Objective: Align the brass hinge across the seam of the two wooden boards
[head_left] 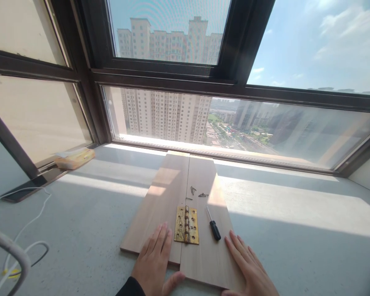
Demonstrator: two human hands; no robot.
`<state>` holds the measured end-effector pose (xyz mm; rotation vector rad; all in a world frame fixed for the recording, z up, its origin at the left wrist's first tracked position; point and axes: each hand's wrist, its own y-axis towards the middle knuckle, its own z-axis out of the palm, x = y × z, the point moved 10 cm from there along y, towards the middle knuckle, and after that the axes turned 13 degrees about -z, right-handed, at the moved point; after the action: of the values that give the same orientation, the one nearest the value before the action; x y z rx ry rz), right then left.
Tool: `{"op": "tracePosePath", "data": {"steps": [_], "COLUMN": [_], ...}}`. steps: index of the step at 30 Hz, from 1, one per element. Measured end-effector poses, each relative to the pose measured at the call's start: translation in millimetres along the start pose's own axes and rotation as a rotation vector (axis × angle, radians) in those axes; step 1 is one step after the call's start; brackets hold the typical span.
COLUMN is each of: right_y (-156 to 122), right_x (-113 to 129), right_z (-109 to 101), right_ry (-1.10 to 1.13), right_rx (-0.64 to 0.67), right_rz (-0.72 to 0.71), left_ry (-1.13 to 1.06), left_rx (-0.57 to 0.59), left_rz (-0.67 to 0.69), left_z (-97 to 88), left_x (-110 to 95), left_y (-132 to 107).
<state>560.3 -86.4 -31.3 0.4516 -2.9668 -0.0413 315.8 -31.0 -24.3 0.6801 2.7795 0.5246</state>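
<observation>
Two pale wooden boards lie side by side on a grey window ledge, the left board (160,197) and the right board (209,255). A brass hinge (186,225) lies flat across their seam. My left hand (154,261) rests flat on the near end of the left board, fingers together, just left of the hinge. My right hand (251,269) lies flat on the near right corner of the right board. A small black-handled screwdriver (213,224) lies on the right board between hinge and right hand. Several loose screws (195,192) sit farther up the boards.
The ledge (89,213) runs under a large dark-framed window (234,88). A yellow packet (75,158) lies at the far left. A dark phone (21,191) with a white cable (27,224) sits left. A white tube (9,246) curves at the near left.
</observation>
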Motion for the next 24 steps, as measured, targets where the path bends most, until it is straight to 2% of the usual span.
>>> {"op": "tracePosePath", "data": {"steps": [5, 9, 15, 19, 21, 24], "right_y": [7.8, 12.3, 14.2, 9.4, 9.7, 15.1], "right_x": [-1.2, -5.4, -13.1, -14.9, -10.2, -0.2], "right_z": [-5.9, -12.0, -17.6, -26.4, -47.0, -94.7], "right_ry": [0.029, 0.058, 0.088, 0.178, 0.281, 0.536], "right_rx": [0.035, 0.018, -0.014, -0.046, -0.154, -0.509], "right_rz": [0.043, 0.054, 0.059, 0.054, 0.096, 0.308], "left_ry": [0.032, 0.044, -0.046, -0.231, -0.391, -0.581], "left_rx": [-0.053, -0.021, 0.165, 0.310, 0.352, 0.213], "left_rz": [-0.002, -0.020, -0.098, -0.201, -0.298, -0.438], "left_z": [-13.7, -22.0, -21.1, -36.2, -46.5, -64.0], "left_x": [-7.0, -16.3, -19.3, -0.4, 15.8, 42.6], "left_y": [6.9, 18.4, 28.8, 44.5, 61.8, 95.7]}}
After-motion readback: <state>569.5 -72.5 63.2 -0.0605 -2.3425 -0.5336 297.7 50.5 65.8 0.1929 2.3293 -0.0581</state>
